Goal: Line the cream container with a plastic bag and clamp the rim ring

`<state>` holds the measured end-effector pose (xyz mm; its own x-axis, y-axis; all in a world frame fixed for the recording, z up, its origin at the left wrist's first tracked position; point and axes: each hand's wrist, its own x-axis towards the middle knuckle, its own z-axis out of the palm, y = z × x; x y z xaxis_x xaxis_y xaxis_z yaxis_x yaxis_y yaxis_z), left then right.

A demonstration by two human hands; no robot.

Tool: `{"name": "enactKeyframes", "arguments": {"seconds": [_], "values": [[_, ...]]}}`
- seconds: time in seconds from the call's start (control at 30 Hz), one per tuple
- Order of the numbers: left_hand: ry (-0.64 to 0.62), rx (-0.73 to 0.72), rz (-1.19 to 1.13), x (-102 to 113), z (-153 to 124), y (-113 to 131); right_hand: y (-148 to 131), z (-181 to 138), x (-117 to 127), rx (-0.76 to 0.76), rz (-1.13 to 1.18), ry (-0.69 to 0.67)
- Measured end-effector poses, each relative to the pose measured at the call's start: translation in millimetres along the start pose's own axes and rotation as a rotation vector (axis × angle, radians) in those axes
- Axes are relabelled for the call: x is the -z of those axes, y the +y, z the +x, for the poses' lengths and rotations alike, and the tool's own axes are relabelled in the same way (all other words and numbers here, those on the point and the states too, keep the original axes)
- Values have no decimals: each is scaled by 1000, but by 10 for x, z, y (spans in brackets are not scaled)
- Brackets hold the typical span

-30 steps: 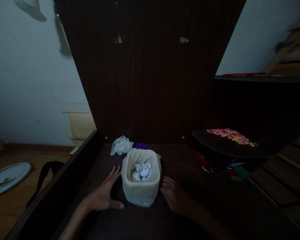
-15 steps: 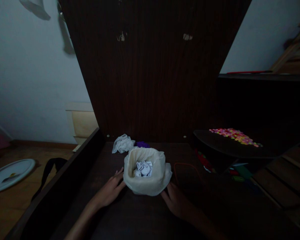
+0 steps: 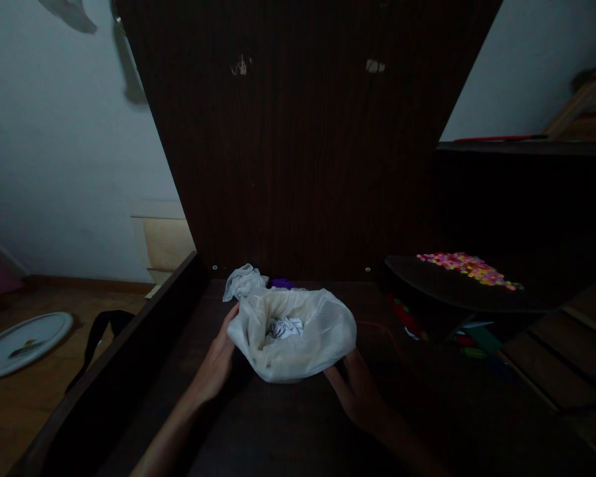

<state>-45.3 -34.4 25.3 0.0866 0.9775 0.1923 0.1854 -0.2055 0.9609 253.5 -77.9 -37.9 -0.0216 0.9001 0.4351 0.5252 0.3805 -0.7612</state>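
Observation:
A white plastic bag [image 3: 322, 331] lines a small bin, its rim and walls covered by the bag. Crumpled white paper [image 3: 285, 327] lies inside. At the left side my left hand [image 3: 222, 356] grips the bag's edge, with its fingertips partly hidden behind the plastic. Low on the right side, my right hand [image 3: 350, 384] has its fingers under the flared edge of the bag, in deep shadow. Behind the bin sit a crumpled whitish plastic bag [image 3: 246, 281] and something purple [image 3: 282, 283].
A thin reddish-brown rounded frame [image 3: 382, 326] lies right of the bin on the dark desk [image 3: 273, 430]. A dark curved shelf [image 3: 447, 295] with colourful small pieces [image 3: 469, 268] stands at the right. A raised board [image 3: 144, 331] edges the left.
The bag's edge has been lifted and spread outward on both sides of the bin. My left hand has moved up along its left side; my right hand has shifted slightly right.

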Motion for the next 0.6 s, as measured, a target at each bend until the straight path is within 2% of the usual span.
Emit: {"name": "enactKeyframes", "arguments": {"seconds": [0.2,0.4,0.6], "values": [[-26,-32,-227,-52,-24,80,-18,63,108,-15,27,58],[99,-142,-201,-25,-16,109,-204,245,221,95,38,120],[175,-347,-59,-22,-6,105,-294,383,320,89,-19,161]]}}
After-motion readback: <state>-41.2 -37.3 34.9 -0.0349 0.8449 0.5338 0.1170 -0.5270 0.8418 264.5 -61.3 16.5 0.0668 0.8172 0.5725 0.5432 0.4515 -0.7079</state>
